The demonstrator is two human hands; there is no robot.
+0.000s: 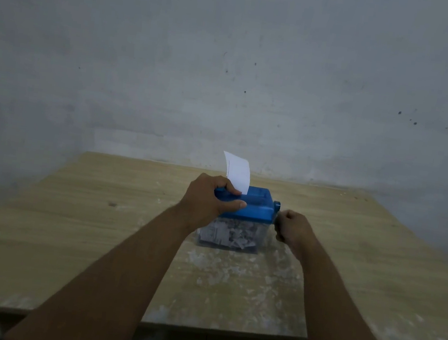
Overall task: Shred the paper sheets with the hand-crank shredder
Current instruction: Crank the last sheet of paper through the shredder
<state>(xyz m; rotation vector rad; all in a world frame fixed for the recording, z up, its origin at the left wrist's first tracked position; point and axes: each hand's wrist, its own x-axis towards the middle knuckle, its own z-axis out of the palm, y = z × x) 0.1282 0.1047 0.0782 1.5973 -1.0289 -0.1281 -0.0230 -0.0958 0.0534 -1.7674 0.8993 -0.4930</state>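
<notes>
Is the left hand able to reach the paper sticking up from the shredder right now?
Probably yes. The left hand grips the shredder right beside the paper, which stands free above it with nothing between them, though it would have to let go first.

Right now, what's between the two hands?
In the head view, the blue shredder lid sits between the left hand and right hand, a paper sheet standing in it.
</notes>
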